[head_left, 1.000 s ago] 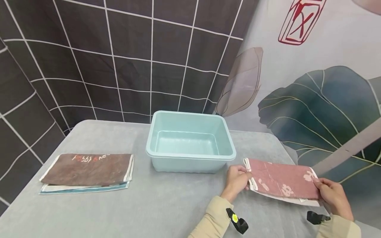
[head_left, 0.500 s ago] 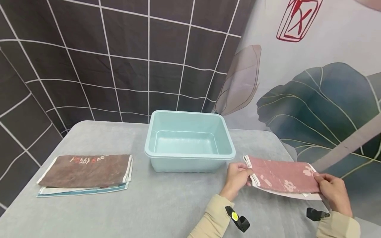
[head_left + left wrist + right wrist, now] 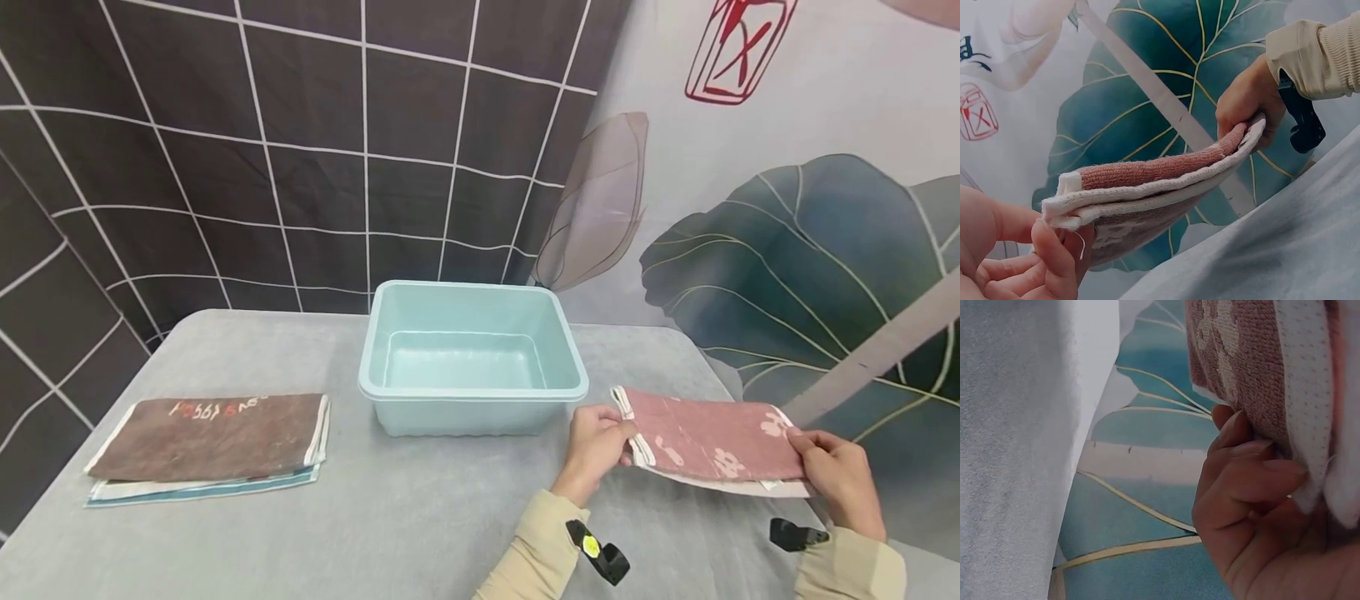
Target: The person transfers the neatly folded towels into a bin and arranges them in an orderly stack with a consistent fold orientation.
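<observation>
A folded pink towel [image 3: 712, 437] with pale flower prints and white edges is stretched between my two hands at the table's right side. My left hand [image 3: 595, 446] pinches its left end, thumb on top at the white hems. At the opposite end my right hand [image 3: 840, 479] grips the towel's edge, thumb over it and fingers beneath. The left wrist view shows the folded layers of the towel [image 3: 1160, 175] held up off the grey cloth. In the right wrist view curled fingers [image 3: 1254, 487] clasp the towel's corner.
A light blue plastic basin [image 3: 472, 396] stands at the back middle of the grey-covered table [image 3: 420, 525], just left of the towel. A folded brown towel [image 3: 217, 442] lies at the left, over a white and blue layer. A dark checked curtain [image 3: 315, 150] hangs behind.
The head view has shifted slightly, so the basin and brown towel sit a little further left. Both hands keep hold of the pink towel, which has risen slightly.
</observation>
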Demonstrator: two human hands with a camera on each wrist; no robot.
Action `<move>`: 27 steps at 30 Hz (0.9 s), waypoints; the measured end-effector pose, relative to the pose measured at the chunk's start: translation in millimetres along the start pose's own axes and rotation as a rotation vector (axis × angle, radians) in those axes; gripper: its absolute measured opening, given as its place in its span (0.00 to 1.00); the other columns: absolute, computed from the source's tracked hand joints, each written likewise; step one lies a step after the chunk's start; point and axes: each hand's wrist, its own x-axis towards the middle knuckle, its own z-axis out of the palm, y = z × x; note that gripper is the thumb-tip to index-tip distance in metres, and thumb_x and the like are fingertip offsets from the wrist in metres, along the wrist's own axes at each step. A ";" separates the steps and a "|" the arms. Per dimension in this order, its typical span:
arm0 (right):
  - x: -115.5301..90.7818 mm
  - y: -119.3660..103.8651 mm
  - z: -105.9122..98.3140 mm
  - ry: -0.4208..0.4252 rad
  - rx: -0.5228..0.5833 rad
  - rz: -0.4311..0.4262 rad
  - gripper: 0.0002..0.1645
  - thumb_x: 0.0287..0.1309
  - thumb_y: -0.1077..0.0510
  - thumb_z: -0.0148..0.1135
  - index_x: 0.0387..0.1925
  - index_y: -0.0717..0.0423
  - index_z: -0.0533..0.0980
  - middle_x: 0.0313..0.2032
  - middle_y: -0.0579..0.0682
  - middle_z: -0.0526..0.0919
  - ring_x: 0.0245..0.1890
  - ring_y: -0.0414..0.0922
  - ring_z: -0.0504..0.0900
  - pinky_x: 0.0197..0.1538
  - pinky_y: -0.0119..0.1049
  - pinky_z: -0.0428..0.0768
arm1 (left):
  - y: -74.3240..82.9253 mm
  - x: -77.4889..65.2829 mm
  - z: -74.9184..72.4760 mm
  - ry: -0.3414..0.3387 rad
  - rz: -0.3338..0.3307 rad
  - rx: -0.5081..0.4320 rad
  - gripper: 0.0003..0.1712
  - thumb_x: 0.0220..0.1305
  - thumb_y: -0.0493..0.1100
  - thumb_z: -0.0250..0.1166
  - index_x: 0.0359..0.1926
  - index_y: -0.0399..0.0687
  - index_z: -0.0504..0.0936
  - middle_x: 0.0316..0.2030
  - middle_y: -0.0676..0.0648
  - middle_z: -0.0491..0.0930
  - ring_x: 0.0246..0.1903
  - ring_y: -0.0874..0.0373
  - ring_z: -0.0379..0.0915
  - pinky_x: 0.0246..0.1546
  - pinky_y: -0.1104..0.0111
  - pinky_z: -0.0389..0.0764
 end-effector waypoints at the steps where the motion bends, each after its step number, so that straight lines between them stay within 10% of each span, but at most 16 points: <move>1: -0.8 -0.7 0.0 0.003 -0.002 0.002 0.36 0.63 0.41 0.43 0.51 0.71 0.69 0.33 0.52 0.74 0.28 0.41 0.68 0.26 0.32 0.68 | 0.8 -0.5 -0.3 0.001 0.000 0.006 0.04 0.47 0.28 0.61 0.24 0.40 0.77 0.12 0.48 0.76 0.06 0.63 0.62 0.09 0.75 0.66; 17: -9.9 -11.3 -7.8 0.019 0.187 0.027 0.28 0.63 0.43 0.46 0.38 0.68 0.74 0.20 0.36 0.71 0.19 0.36 0.72 0.22 0.34 0.72 | 8.9 -2.5 -1.4 0.004 0.028 -0.009 0.02 0.48 0.29 0.61 0.27 0.36 0.78 0.14 0.47 0.77 0.07 0.62 0.63 0.09 0.75 0.66; 27: -7.7 -10.3 -9.3 -0.011 0.208 0.088 0.35 0.62 0.42 0.45 0.52 0.72 0.67 0.21 0.36 0.71 0.19 0.37 0.74 0.23 0.35 0.74 | 12.3 -3.8 -2.6 -0.017 0.051 0.014 0.02 0.48 0.29 0.61 0.26 0.38 0.78 0.15 0.47 0.78 0.08 0.62 0.65 0.09 0.71 0.70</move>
